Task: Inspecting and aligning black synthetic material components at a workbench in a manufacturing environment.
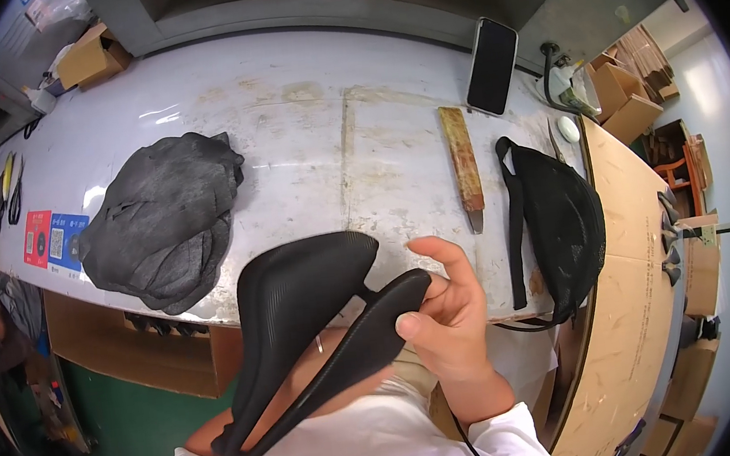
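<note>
Black ribbed material is covering a split saddle [305,292], which is leaning in front of the person's body by the worktable [284,138]'s near edge. The right hand [447,315] is clamping its right wing between thumb and fingers, the index finger standing apart. The saddle is hiding the left hand; one cannot tell its state. Grey cloth [159,218] is lying crumpled nearby.

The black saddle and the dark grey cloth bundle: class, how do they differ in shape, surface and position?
Shape: the black saddle has two firm-looking, smoothly curved wings with a long gap; the dark grey cloth bundle is a crumpled heap.
Surface: the saddle shows fine ribbing; the cloth shows folds and creases.
Position: the saddle is raised before the person, the right hand at its edge; the cloth lies on the table.
Shared: both are dark.
</note>
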Demonstrator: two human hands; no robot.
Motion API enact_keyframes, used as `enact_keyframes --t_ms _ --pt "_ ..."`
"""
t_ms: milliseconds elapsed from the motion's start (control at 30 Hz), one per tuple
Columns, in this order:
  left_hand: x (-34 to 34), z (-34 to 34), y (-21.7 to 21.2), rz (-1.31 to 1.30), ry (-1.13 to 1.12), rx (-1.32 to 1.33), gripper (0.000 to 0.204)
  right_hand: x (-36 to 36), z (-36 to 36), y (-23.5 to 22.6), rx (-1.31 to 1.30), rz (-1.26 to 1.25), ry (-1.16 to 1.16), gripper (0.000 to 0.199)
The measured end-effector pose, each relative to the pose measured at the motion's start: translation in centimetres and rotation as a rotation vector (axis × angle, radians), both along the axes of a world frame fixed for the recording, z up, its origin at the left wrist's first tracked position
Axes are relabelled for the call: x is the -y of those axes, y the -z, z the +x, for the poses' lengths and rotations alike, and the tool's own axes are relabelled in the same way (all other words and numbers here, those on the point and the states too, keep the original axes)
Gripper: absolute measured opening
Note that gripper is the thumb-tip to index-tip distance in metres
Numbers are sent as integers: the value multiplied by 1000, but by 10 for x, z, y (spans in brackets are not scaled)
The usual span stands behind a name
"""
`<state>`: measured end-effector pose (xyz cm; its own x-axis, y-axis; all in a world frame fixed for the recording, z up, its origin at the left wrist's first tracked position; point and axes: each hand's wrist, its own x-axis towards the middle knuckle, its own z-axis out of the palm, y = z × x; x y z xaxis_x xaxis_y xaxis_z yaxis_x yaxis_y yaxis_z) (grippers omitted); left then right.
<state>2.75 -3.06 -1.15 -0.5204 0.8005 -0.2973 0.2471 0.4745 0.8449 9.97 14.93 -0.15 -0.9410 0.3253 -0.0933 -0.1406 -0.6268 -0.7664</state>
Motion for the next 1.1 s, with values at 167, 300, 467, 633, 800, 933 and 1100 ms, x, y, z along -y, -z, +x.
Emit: enact_keyframes --t_ms 167,300,467,633,800,933,1100 --pt "-12 -4 -10 705 -515 813 30 -6 7 4 68 163 -79 37" --pt "4 -18 17 554 -215 597 45 -7 12 15 84 315 -299 22" --pt "3 -22 0 307 -108 317 46 -17 11 -2 188 587 -269 10" --pt "9 -26 -17 241 -61 329 42 -23 11 -2 110 636 -340 27" --pt "4 -29 -17 169 70 440 38 -16 15 26 -65 305 -396 32" --pt "1 -35 -26 85 163 410 37 -15 16 28 -21 -48 -558 31" --pt "-3 -37 -24 24 201 505 35 -15 11 15 96 -54 -606 30"
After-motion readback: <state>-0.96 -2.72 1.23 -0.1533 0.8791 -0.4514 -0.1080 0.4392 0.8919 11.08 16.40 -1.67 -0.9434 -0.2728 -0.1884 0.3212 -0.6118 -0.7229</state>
